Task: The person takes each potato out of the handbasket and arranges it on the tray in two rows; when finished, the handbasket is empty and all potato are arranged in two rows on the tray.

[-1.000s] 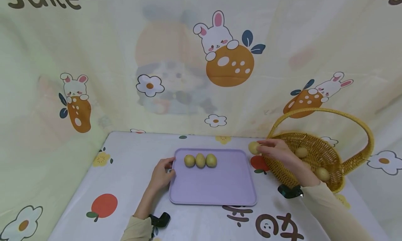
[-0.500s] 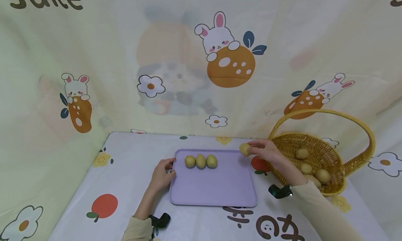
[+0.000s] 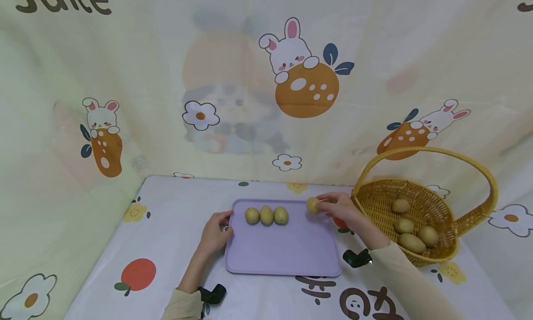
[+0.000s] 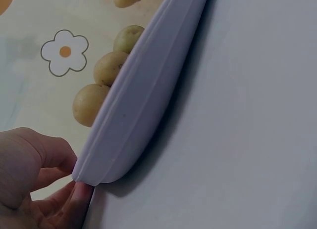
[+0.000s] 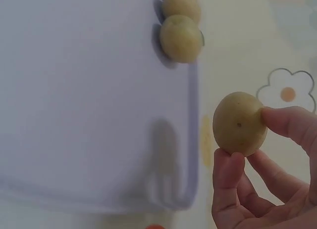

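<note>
My right hand point(image 3: 343, 211) pinches a small round potato point(image 3: 312, 205) between thumb and fingertips, over the back right corner of the lilac tray point(image 3: 283, 250). The right wrist view shows this potato's smooth pale skin, with its shadow on the tray. Three similar potatoes point(image 3: 267, 215) stand in a row along the tray's back left part, close side by side. At the tray's left edge, my left hand point(image 3: 215, 229) grips the rim with curled thumb and fingers; the left wrist view shows the fingers at the tray's corner point(image 4: 99, 174).
To the right stands a yellow wicker basket point(image 3: 374, 195) with a tall arched handle point(image 3: 429, 149), tilted towards me. Several potatoes point(image 3: 412, 242) lie inside it. A printed cloth point(image 3: 183, 192) covers the table, and a printed curtain point(image 3: 237, 172) hangs behind.
My right hand has moved left with the potato, from beside the basket to above the tray's back right corner. The left hand and the three potatoes on the tray stay put.
</note>
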`<state>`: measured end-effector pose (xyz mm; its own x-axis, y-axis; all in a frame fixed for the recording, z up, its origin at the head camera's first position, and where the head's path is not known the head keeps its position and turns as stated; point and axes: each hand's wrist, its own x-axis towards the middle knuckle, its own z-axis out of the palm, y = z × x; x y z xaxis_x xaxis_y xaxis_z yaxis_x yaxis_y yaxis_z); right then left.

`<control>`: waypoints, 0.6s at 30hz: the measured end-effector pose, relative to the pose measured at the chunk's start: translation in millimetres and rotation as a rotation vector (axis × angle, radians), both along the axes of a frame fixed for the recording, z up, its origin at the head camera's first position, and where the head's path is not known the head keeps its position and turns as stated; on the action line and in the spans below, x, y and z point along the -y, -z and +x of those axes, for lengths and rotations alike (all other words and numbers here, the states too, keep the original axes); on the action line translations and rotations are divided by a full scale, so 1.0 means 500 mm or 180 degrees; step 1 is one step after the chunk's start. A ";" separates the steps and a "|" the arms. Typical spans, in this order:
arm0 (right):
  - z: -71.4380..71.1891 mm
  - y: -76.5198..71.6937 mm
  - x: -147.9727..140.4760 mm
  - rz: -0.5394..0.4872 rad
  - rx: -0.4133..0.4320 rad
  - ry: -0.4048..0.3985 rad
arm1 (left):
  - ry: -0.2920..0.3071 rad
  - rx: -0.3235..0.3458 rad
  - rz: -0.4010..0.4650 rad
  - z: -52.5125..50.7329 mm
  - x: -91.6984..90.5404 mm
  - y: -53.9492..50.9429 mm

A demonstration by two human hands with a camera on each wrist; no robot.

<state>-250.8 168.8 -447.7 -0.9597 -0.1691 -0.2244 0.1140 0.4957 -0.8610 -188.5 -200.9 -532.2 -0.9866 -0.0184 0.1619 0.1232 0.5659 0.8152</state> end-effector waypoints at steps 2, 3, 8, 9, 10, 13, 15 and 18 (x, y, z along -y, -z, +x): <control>-0.001 0.011 0.013 -0.0094 -0.0031 0.0004 | -0.0010 0.0000 -0.0012 -0.001 0.002 0.001; 0.000 0.016 0.020 -0.0115 -0.0052 0.0018 | -0.0012 0.0001 -0.0019 -0.001 0.002 0.001; -0.003 0.045 0.052 -0.0294 0.0024 0.0075 | 0.0003 -0.0021 -0.0020 -0.001 0.004 0.002; -0.003 0.050 0.056 -0.0316 0.0044 0.0089 | 0.0007 -0.0022 -0.0015 -0.001 0.004 0.002; -0.004 0.056 0.061 -0.0322 0.0049 0.0090 | 0.0011 -0.0029 -0.0012 -0.001 0.004 0.002; -0.003 0.067 0.075 -0.0268 0.0001 0.0089 | 0.0015 -0.0043 0.0008 -0.001 0.003 0.003; -0.002 0.072 0.081 -0.0226 -0.0026 0.0105 | 0.0024 -0.0053 0.0017 -0.001 0.003 0.003; -0.002 0.079 0.089 -0.0217 -0.0012 0.0145 | 0.0044 -0.0067 0.0021 -0.001 0.002 0.003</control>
